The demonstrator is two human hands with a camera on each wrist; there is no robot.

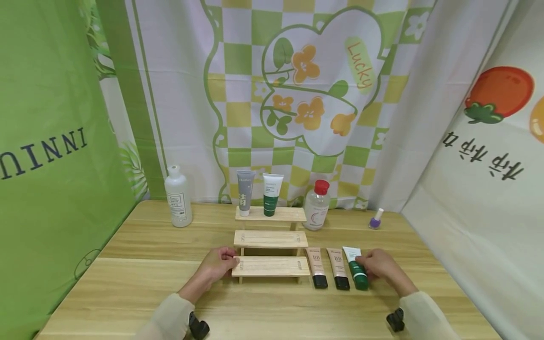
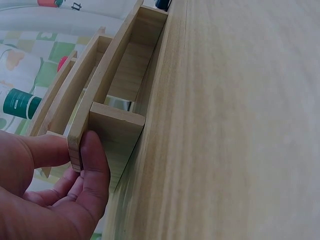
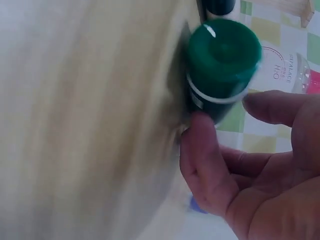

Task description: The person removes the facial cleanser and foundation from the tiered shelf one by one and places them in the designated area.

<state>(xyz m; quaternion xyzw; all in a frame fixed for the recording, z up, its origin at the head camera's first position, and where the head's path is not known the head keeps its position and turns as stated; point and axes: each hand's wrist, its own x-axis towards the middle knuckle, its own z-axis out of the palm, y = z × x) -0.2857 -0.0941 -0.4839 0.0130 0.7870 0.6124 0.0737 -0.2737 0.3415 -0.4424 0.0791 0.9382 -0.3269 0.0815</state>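
My left hand point(image 1: 218, 263) pinches the left end of the lowest step of a three-step wooden display stand point(image 1: 272, 267). In the left wrist view its thumb is above the board point(image 2: 75, 145) and a finger curls beneath. On the right, my right hand point(image 1: 379, 265) holds a green-and-white squeeze tube point(image 1: 356, 269) lying on the table, its thumb and fingers at the tube's sides near the green cap point(image 3: 225, 50). Two beige BB cream tubes with black caps, a left one point(image 1: 317, 268) and a right one point(image 1: 338, 269), lie between that tube and the stand.
A grey tube point(image 1: 245, 191) and another green-and-white tube point(image 1: 272, 193) stand on the top step. Behind are a white bottle point(image 1: 178, 198) at left, a clear red-capped bottle point(image 1: 317, 208) and a purple nail polish bottle point(image 1: 376, 220). Curtains surround the wooden table point(image 1: 140, 278).
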